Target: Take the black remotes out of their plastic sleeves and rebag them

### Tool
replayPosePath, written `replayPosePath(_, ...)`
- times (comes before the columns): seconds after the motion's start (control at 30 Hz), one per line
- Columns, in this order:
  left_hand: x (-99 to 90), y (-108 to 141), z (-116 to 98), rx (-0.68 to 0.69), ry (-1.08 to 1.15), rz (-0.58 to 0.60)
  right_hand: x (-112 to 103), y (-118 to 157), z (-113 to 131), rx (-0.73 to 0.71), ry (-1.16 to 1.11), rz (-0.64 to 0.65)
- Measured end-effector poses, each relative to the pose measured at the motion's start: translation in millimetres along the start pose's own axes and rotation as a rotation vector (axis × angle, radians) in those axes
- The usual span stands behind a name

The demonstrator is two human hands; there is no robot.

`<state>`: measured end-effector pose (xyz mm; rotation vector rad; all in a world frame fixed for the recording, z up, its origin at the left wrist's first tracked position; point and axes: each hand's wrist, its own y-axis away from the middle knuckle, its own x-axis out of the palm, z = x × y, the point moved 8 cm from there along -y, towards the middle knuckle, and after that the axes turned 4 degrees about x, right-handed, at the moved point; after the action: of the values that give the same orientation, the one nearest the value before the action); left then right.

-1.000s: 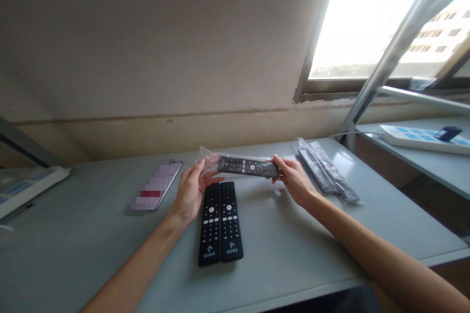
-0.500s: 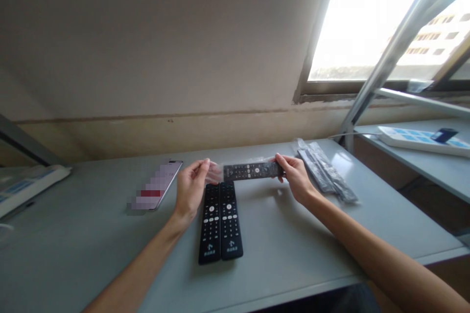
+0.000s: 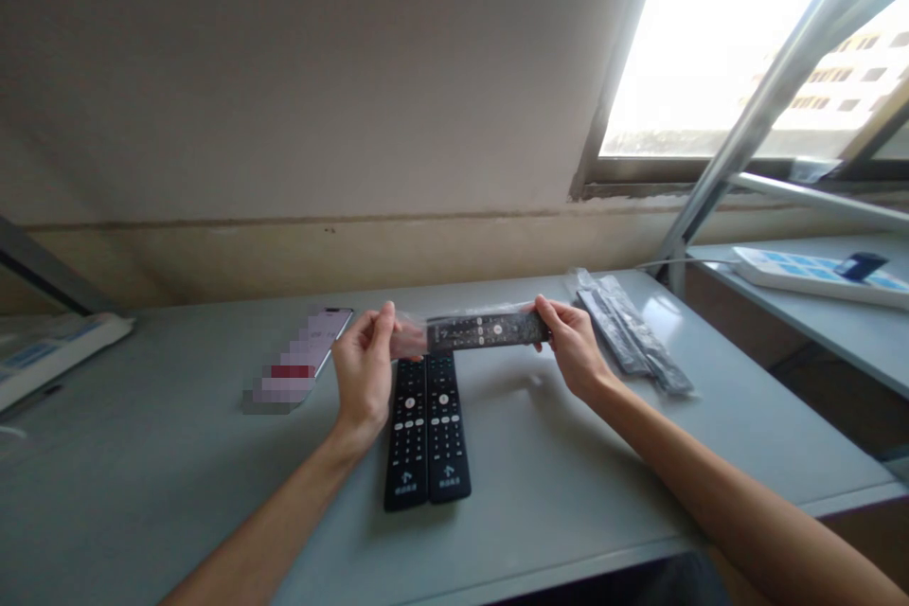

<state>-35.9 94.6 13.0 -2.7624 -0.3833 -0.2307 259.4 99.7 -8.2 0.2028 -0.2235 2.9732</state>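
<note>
A black remote control (image 3: pixel 490 330) in a clear plastic sleeve (image 3: pixel 410 335) is held level above the desk. My left hand (image 3: pixel 365 360) pinches the loose end of the sleeve, beyond the remote's left end. My right hand (image 3: pixel 570 343) grips the remote's right end through the plastic, thumb on top. Below the held remote, two bare black remotes lie side by side on the desk, the left remote (image 3: pixel 407 450) and the right remote (image 3: pixel 447 445) touching or nearly so. Their far ends are partly hidden by the sleeve and the held remote.
Several remotes in plastic sleeves (image 3: pixel 635 331) lie right of my right hand. A phone (image 3: pixel 302 360) with a blurred screen lies at the left. White power strips stand at the left (image 3: pixel 63 355) and far right (image 3: pixel 816 276). A metal bar (image 3: pixel 759 104) slants up by the window.
My left hand has moved a little left, and more of the sleeve's loose end shows stretched out from the remote. My right hand has stayed nearly still.
</note>
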Motion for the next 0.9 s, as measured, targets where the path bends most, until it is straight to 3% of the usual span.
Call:
replayPosePath(0.23,-5.1,-7,-1,-0.078,0.025,0.008,-9,-6,-2,0.016,-0.073,-0.022)
replayPosePath(0.47,19.4,-3,0,-0.100,0.105,0.267,-16,-8,1,-0.020,-0.111,-0.061)
replayPosePath(0.6,28.7,3,7,-0.209,0.138,0.367,-14,-8,-2,-0.001,-0.117,-0.046)
replayPosePath(0.73,28.3,3,19,-0.291,0.079,0.368,-5,-6,-2,0.032,-0.096,0.035)
replayPosePath(0.9,21.1,-2,25,-0.297,0.096,0.278,4,-2,-1,0.086,-0.159,0.097)
